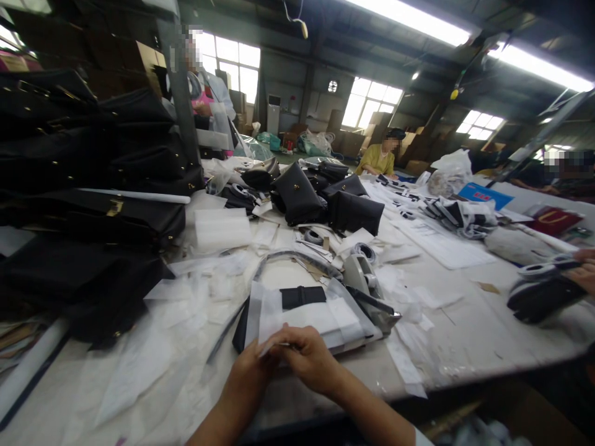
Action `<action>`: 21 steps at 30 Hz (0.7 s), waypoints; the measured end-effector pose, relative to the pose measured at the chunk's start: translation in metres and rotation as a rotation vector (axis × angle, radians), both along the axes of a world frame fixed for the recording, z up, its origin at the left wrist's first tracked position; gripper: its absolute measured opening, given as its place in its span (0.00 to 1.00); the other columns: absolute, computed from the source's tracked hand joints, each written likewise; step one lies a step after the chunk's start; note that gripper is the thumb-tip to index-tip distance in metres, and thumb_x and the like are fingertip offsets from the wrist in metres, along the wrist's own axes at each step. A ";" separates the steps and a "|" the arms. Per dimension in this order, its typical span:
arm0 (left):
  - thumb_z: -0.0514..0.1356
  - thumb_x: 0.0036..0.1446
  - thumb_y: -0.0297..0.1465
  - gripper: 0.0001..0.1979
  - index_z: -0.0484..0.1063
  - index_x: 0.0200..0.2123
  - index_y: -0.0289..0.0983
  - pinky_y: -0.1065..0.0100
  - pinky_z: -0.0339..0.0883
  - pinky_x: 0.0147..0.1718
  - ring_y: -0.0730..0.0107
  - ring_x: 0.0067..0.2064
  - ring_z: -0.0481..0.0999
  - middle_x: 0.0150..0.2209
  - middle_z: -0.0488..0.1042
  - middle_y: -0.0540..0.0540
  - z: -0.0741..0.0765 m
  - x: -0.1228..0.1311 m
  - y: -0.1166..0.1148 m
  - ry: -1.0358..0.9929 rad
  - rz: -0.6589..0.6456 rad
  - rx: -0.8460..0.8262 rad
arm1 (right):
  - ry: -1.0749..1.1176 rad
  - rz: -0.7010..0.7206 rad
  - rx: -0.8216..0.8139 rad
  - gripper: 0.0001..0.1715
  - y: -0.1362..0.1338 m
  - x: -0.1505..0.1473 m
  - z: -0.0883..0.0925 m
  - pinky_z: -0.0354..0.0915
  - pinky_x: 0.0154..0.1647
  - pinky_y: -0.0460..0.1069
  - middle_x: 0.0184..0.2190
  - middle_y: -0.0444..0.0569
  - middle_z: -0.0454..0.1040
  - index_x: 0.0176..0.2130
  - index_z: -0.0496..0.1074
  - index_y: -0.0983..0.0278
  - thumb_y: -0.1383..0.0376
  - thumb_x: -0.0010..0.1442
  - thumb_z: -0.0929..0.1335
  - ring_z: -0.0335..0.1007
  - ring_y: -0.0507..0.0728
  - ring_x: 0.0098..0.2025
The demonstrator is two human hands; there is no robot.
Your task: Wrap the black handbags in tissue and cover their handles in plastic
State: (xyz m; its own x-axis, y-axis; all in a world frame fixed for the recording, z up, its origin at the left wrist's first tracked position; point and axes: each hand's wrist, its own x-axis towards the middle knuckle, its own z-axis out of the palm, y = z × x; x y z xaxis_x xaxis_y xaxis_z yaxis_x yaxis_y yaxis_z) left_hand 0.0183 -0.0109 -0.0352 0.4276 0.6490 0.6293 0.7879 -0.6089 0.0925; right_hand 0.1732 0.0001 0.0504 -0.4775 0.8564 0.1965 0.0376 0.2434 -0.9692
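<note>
In front of me a black handbag (pixel 240 328) lies on the table, mostly covered by white wrapping paper (pixel 341 313). A black closure strap (pixel 302 297) shows through the paper, and the wrapped handle (pixel 297 254) arches behind. My left hand (pixel 258 365) and my right hand (pixel 313 359) meet at the bag's near edge. Both are closed, their fingertips together around a small, thin, pale piece (pixel 267 348); its kind is unclear. The left fingers are partly hidden. Right behind the bag stands a tape dispenser (pixel 365 272), its metal end (pixel 390 319) pointing right.
Black bags (pixel 93 217) are piled high at the left, and more bags (pixel 297 195) lie across the table's middle. Loose paper sheets (pixel 139 365) cover the left front. Another person's hand (pixel 584 272) holds a dark bundle (pixel 542 291) at the right. Co-workers stand farther back.
</note>
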 end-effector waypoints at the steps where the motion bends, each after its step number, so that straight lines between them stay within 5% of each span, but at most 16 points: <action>1: 0.41 0.71 0.34 0.23 0.74 0.49 0.32 0.72 0.73 0.47 0.72 0.45 0.80 0.45 0.80 0.43 0.004 -0.001 0.000 0.008 -0.033 0.002 | -0.014 -0.006 0.016 0.09 -0.004 0.008 -0.001 0.72 0.47 0.50 0.37 0.46 0.82 0.39 0.82 0.57 0.64 0.63 0.69 0.79 0.57 0.41; 8: 0.51 0.68 0.31 0.18 0.66 0.59 0.36 0.61 0.72 0.53 0.63 0.54 0.76 0.50 0.77 0.40 0.018 -0.008 0.002 -0.066 -0.234 -0.034 | 0.069 -0.062 0.082 0.09 -0.029 0.027 -0.029 0.67 0.58 0.55 0.40 0.46 0.83 0.41 0.81 0.56 0.62 0.63 0.70 0.79 0.58 0.45; 15: 0.51 0.63 0.25 0.13 0.67 0.50 0.34 0.60 0.74 0.50 0.60 0.51 0.76 0.48 0.75 0.38 0.002 -0.009 -0.007 -0.193 -0.112 -0.106 | 0.130 -0.065 0.058 0.09 -0.032 0.027 -0.041 0.68 0.57 0.56 0.41 0.47 0.82 0.40 0.81 0.56 0.60 0.63 0.70 0.79 0.59 0.47; 21: 0.52 0.59 0.22 0.24 0.59 0.60 0.35 0.63 0.75 0.48 0.63 0.51 0.76 0.49 0.74 0.40 0.007 -0.020 -0.010 -0.174 -0.104 -0.158 | 0.052 0.035 0.231 0.14 -0.034 0.030 -0.050 0.65 0.60 0.55 0.43 0.46 0.82 0.45 0.79 0.56 0.68 0.64 0.66 0.78 0.57 0.49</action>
State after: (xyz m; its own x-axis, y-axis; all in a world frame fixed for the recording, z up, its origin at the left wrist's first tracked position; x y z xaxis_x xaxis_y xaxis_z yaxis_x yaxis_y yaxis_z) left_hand -0.0019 -0.0207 -0.0280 0.3912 0.7032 0.5937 0.6857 -0.6530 0.3216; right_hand 0.2028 -0.0337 0.0002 -0.4901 0.7691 0.4102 -0.0228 0.4592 -0.8881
